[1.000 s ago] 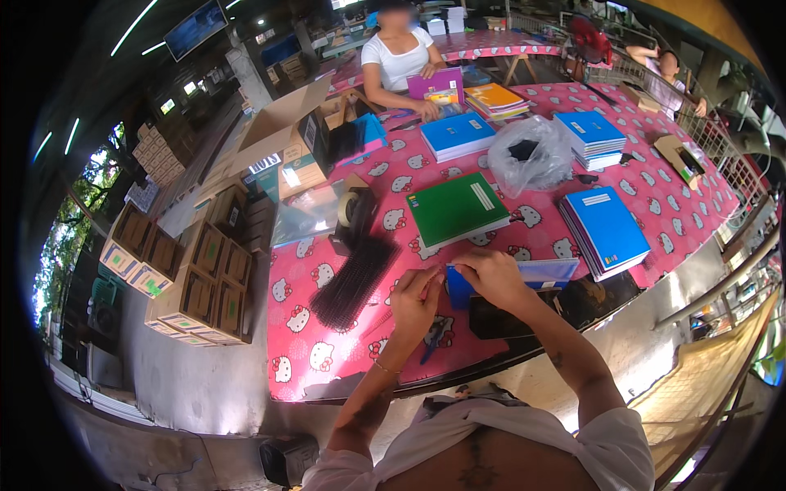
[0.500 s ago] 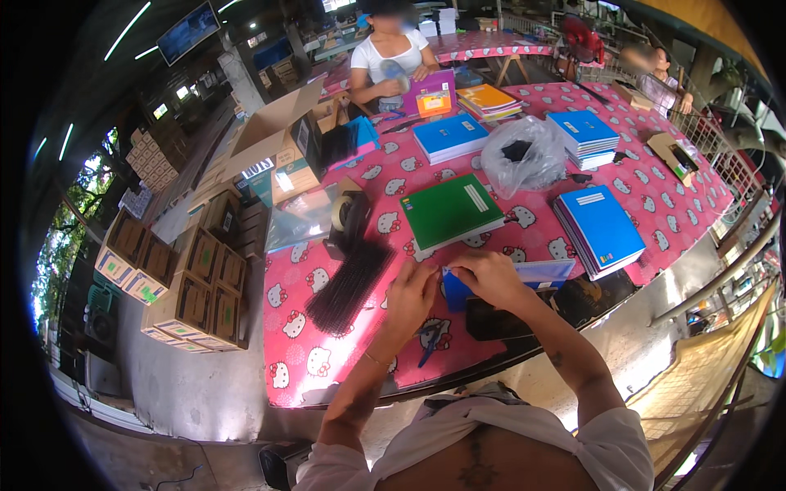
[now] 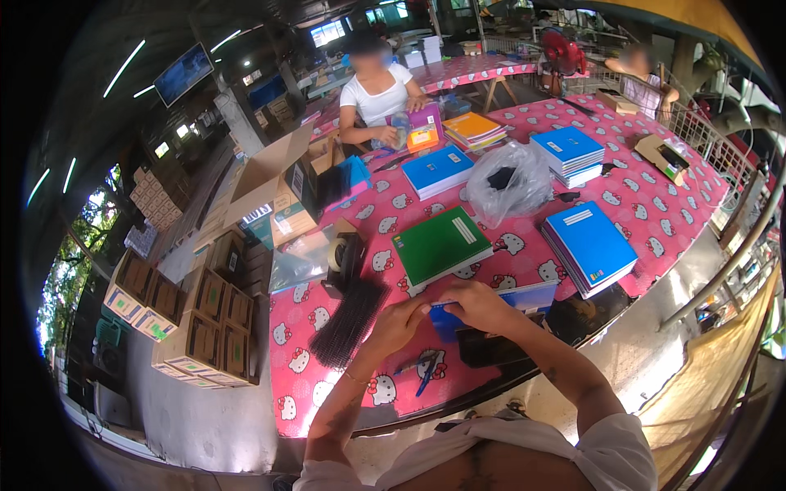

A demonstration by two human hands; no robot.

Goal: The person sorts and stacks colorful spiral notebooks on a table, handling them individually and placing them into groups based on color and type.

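Both my hands meet over a small blue box or packet near the front edge of the pink patterned table. My left hand grips its left end with fingers closed. My right hand covers its top right part. What lies under my palms is hidden. A green notebook stack lies just beyond my hands. A black bundle of sticks or pens sits to the left of my left hand. Blue pens lie on the table below my left hand.
A tape dispenser, blue notebook stacks, a clear plastic bag and an open cardboard box are on the table. Cartons are stacked on the left. Two other people sit across.
My hands stayed together on the blue box, shifting only slightly. The view tilted a little, so the table appears lower in frame.
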